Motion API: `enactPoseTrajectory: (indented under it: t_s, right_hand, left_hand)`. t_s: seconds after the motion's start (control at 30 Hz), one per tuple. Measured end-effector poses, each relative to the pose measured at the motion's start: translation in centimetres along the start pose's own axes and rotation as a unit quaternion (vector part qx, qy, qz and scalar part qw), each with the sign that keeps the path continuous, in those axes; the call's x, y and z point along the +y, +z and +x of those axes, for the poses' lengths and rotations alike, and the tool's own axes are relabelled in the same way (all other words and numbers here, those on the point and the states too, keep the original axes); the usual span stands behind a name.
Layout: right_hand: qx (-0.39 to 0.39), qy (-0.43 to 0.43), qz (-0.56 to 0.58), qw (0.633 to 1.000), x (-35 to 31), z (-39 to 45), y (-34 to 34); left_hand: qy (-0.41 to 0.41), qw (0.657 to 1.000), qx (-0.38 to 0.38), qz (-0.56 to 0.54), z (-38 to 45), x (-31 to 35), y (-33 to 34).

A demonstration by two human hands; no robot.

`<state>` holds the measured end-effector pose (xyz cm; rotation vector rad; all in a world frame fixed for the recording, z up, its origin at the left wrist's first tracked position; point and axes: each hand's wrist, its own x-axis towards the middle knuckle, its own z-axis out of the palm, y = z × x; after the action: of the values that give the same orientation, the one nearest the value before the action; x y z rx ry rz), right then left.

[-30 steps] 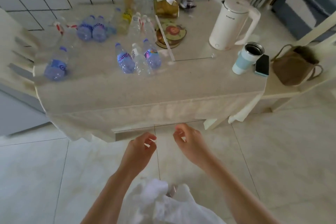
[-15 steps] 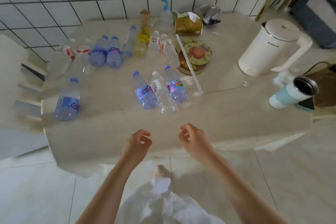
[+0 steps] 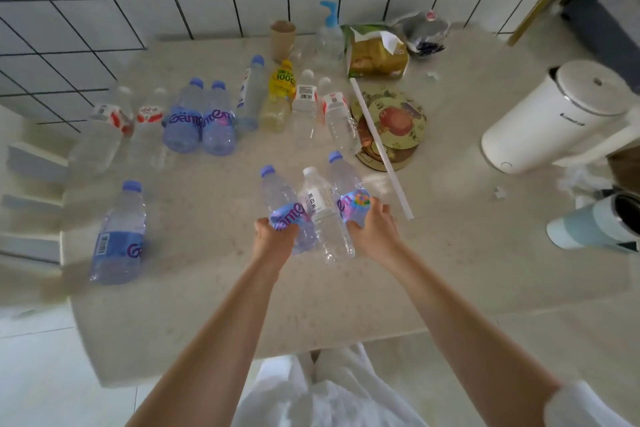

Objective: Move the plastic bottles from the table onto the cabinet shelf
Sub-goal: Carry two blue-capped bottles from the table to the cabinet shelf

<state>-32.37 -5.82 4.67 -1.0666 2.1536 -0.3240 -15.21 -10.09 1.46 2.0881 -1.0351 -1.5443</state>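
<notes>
Three bottles lie side by side mid-worktop (image 3: 450, 270); where both hands hovered empty before, the left hand (image 3: 272, 239) now closes its grip on the blue-labelled bottle (image 3: 285, 210), the right hand (image 3: 372, 227) on the colourful-labelled bottle (image 3: 348, 189). The clear bottle (image 3: 323, 215) lies between; a white kettle (image 3: 554, 115) stands right.

A: Plastic bottles (image 3: 119, 236) on the table (image 3: 214, 305)?
B: 12 lying flat; 5 purple-labelled, 1 yellow.
A: Other vessels?
B: 1 pump bottle (image 3: 329, 35), 1 white kettle (image 3: 554, 115), 1 tumbler (image 3: 595, 225).
A: Sundries?
B: 1 cardboard tube (image 3: 283, 38), 1 snack bag (image 3: 375, 54).
A: Hands?
B: 2: left hand (image 3: 272, 241), right hand (image 3: 372, 229).
</notes>
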Motion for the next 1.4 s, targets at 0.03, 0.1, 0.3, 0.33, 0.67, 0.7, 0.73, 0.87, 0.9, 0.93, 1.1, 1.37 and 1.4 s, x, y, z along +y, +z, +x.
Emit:
enactPoseTrajectory:
  t_s: [0.03, 0.1, 0.3, 0.33, 0.67, 0.7, 0.73, 0.87, 0.9, 0.93, 1.1, 1.37, 1.4]
  right_hand:
    - [0.000, 0.005, -0.001, 1.000, -0.4, 1.0, 0.1]
    - [-0.007, 0.019, -0.002, 1.000, -0.9, 2.8, 0.4]
    - [-0.057, 0.035, -0.048, 0.997, -1.4, 6.5, 1.0]
    - [-0.061, 0.042, -0.039, 0.996, -1.4, 7.1, 1.1]
    - [-0.096, 0.066, -0.012, 0.993, -1.0, 10.0, 0.9]
    - [-0.099, 0.067, -0.004, 0.993, -0.9, 10.1, 0.8]
    - [-0.103, 0.068, 0.007, 0.992, -0.9, 10.2, 0.7]
    - [-0.113, 0.058, 0.042, 0.991, -0.3, 10.4, 0.2]
    - [-0.111, 0.057, 0.046, 0.991, -0.1, 10.4, 0.1]
    - [-0.110, 0.059, 0.049, 0.991, 0.0, 10.3, 0.0]
    - [-0.087, 0.053, 0.098, 0.990, 0.6, 9.3, -0.7]
    - [-0.093, 0.040, 0.155, 0.983, -0.5, 5.8, -3.3]
    - [-0.088, 0.037, 0.166, 0.982, -0.6, 5.2, -3.5]
  left_hand:
    - [-0.002, 1.000, 0.006, 0.001, 0.7, 0.2, 0.3]
    - [-0.007, 1.000, 0.017, 0.013, 1.8, 0.6, 0.8]
    - [-0.044, 0.997, 0.041, 0.047, 3.4, 2.2, 2.1]
    - [-0.051, 0.996, 0.047, 0.057, 3.7, 2.5, 2.3]
    - [-0.093, 0.990, 0.102, 0.042, 4.8, 3.1, 3.0]
    - [-0.098, 0.989, 0.106, 0.028, 4.8, 3.0, 3.0]
    - [-0.104, 0.989, 0.108, 0.011, 4.7, 3.0, 2.9]
    - [-0.108, 0.988, 0.109, -0.027, 4.4, 3.1, 2.6]
    - [-0.105, 0.988, 0.109, -0.033, 4.4, 3.0, 2.5]
    - [-0.104, 0.988, 0.108, -0.043, 4.2, 3.1, 2.3]
    - [-0.087, 0.989, 0.083, -0.085, 3.2, 3.2, 1.5]
    - [-0.055, 0.991, 0.041, -0.116, 0.1, 4.0, 0.1]
    - [-0.051, 0.991, 0.031, -0.121, -0.3, 3.9, 0.0]
